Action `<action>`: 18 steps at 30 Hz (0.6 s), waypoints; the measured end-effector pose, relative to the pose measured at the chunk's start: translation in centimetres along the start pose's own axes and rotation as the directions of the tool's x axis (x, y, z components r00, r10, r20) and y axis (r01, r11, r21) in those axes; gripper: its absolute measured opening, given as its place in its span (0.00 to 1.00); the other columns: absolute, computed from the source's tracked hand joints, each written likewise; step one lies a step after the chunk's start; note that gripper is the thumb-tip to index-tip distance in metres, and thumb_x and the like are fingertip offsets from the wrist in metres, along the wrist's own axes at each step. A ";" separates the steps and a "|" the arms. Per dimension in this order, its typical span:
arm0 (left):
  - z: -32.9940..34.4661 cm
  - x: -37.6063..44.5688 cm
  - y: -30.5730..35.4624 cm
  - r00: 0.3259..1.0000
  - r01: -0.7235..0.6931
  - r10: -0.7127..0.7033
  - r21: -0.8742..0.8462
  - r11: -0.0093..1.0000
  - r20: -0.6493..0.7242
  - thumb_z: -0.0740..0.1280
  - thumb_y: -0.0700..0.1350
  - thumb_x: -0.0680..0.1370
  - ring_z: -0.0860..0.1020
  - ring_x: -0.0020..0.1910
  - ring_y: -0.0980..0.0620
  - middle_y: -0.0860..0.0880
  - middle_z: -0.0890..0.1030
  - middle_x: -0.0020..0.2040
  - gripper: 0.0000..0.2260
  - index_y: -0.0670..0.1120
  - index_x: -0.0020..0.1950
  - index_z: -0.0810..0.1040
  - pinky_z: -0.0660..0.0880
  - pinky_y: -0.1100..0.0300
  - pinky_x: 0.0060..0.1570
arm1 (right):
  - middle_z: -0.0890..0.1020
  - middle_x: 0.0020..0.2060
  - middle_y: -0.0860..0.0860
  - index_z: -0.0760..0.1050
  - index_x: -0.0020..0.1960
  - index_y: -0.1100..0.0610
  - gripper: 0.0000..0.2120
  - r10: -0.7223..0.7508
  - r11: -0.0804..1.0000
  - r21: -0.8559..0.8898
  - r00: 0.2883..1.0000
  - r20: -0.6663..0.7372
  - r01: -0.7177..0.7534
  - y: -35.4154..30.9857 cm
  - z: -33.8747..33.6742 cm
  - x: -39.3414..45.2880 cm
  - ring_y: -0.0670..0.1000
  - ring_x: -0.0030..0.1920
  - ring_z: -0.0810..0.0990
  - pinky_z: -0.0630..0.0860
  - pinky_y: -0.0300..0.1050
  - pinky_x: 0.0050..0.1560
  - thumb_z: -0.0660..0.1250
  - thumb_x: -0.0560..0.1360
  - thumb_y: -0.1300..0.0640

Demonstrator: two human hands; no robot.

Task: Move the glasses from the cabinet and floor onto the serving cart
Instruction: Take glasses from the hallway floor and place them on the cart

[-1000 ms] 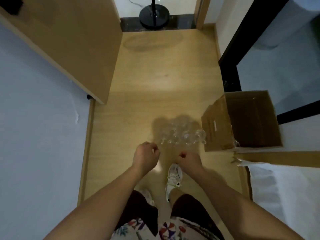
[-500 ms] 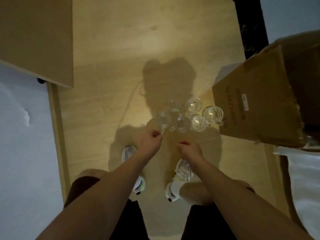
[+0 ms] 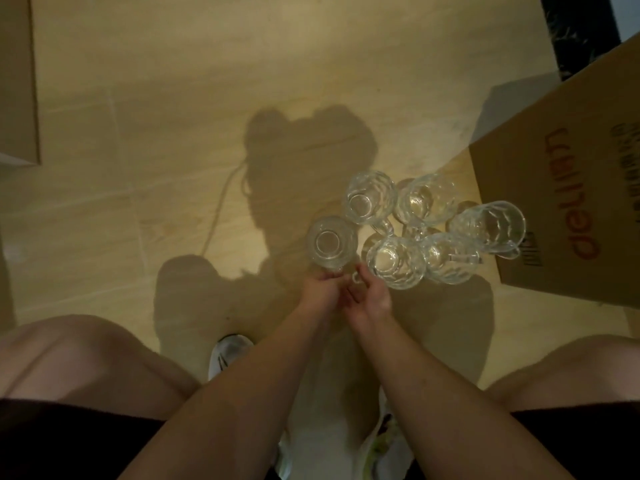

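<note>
Several clear glass mugs stand clustered on the wooden floor [image 3: 173, 202] right in front of me. My left hand [image 3: 320, 291] is closed on the near side of the leftmost mug [image 3: 331, 242], at its handle. My right hand [image 3: 369, 301] pinches the small handle ring of the nearest faceted mug [image 3: 394, 262]. The other mugs [image 3: 369, 197] [image 3: 424, 199] [image 3: 488, 226] sit behind, touching one another. Both held mugs rest on the floor. No cart or cabinet shelf is in view.
A cardboard box [image 3: 561, 209] stands just right of the mugs, almost touching them. A wooden panel [image 3: 17, 81] edges the upper left. My knees [image 3: 86, 358] and white shoes [image 3: 228, 351] flank my arms. A dark strip [image 3: 571, 36] runs at the upper right.
I have crouched lower, so the mugs look much larger. Both hands moved forward from short of the cluster onto the handles of the two nearest mugs.
</note>
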State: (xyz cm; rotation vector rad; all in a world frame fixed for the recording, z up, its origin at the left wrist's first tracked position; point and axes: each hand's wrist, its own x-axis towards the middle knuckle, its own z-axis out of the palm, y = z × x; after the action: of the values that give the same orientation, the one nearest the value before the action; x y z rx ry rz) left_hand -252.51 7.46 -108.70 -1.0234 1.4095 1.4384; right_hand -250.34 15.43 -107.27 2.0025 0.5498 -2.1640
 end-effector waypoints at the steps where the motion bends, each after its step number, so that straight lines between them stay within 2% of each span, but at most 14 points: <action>1: 0.1 0.1 0.2 1.000 0.000 0.000 0.021 1.000 0.015 0.72 0.32 0.75 0.81 0.34 0.48 0.45 0.83 0.34 0.09 0.45 0.40 0.81 0.78 0.53 0.39 | 0.81 0.36 0.56 0.78 0.43 0.59 0.08 -0.007 1.000 0.012 1.000 -0.010 0.007 0.0 0.0 0.1 0.53 0.36 0.78 0.75 0.46 0.39 0.66 0.81 0.59; 3: 0.0 0.2 0.4 0.999 -0.032 0.029 0.080 0.996 0.042 0.69 0.33 0.77 0.80 0.35 0.47 0.46 0.82 0.34 0.10 0.46 0.40 0.80 0.76 0.55 0.37 | 0.80 0.37 0.56 0.77 0.46 0.59 0.08 -0.010 0.999 0.038 1.000 -0.017 0.011 0.2 -0.2 -0.2 0.53 0.35 0.79 0.75 0.46 0.38 0.63 0.82 0.59; 5: -0.3 -0.5 0.9 0.997 -0.071 0.068 0.104 0.992 0.035 0.67 0.35 0.80 0.80 0.38 0.46 0.45 0.81 0.36 0.09 0.47 0.42 0.78 0.76 0.55 0.40 | 0.80 0.36 0.55 0.76 0.46 0.59 0.09 0.000 0.999 0.041 1.000 -0.023 0.001 0.2 -0.6 -1.0 0.52 0.34 0.78 0.74 0.45 0.36 0.61 0.82 0.60; 8: -1.1 -4.9 2.9 0.999 -0.052 0.052 0.164 0.985 0.004 0.62 0.40 0.83 0.73 0.31 0.55 0.50 0.75 0.35 0.09 0.48 0.43 0.75 0.72 0.63 0.34 | 0.77 0.37 0.54 0.75 0.44 0.57 0.09 -0.007 0.999 -0.050 0.998 -0.066 0.004 -0.8 -1.7 -4.7 0.51 0.35 0.74 0.70 0.44 0.35 0.60 0.82 0.59; 10: -1.4 -9.6 4.2 1.000 -0.003 0.005 0.156 0.988 -0.014 0.60 0.40 0.83 0.67 0.31 0.57 0.51 0.71 0.36 0.09 0.48 0.44 0.73 0.67 0.65 0.29 | 0.74 0.39 0.55 0.75 0.43 0.58 0.10 0.025 0.992 -0.124 0.995 -0.094 -0.036 -1.7 -2.2 -9.2 0.50 0.36 0.73 0.71 0.43 0.36 0.63 0.82 0.57; 13: -1.9 -18.7 6.5 0.999 0.014 -0.009 0.144 0.990 -0.033 0.62 0.43 0.84 0.66 0.31 0.56 0.51 0.69 0.36 0.08 0.48 0.44 0.72 0.65 0.63 0.33 | 0.71 0.37 0.54 0.74 0.42 0.59 0.12 0.048 0.980 -0.188 0.997 -0.066 -0.059 -2.9 -2.4 -18.1 0.49 0.34 0.71 0.72 0.40 0.32 0.63 0.83 0.56; 16: -2.0 -29.1 11.3 1.000 0.014 -0.013 0.094 0.995 -0.016 0.62 0.44 0.84 0.68 0.33 0.54 0.49 0.70 0.38 0.07 0.49 0.46 0.72 0.66 0.60 0.35 | 0.67 0.34 0.54 0.72 0.42 0.59 0.14 0.014 0.975 -0.221 1.000 0.024 -0.008 -5.3 -1.2 -28.6 0.51 0.32 0.66 0.67 0.42 0.34 0.60 0.84 0.54; 18: -2.3 -36.6 15.2 1.000 0.020 -0.021 0.094 0.995 0.017 0.62 0.47 0.84 0.71 0.39 0.51 0.47 0.72 0.43 0.03 0.51 0.53 0.74 0.70 0.58 0.39 | 0.68 0.34 0.55 0.72 0.44 0.59 0.13 -0.015 0.969 -0.246 0.998 0.054 0.027 -7.6 0.1 -35.9 0.52 0.32 0.65 0.65 0.43 0.35 0.61 0.84 0.53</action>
State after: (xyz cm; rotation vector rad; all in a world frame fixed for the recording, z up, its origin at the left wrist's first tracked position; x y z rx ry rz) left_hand -256.06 4.08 -69.27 -0.9607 1.4361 1.3504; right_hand -249.39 17.38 -70.67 1.8133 0.7929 -2.0364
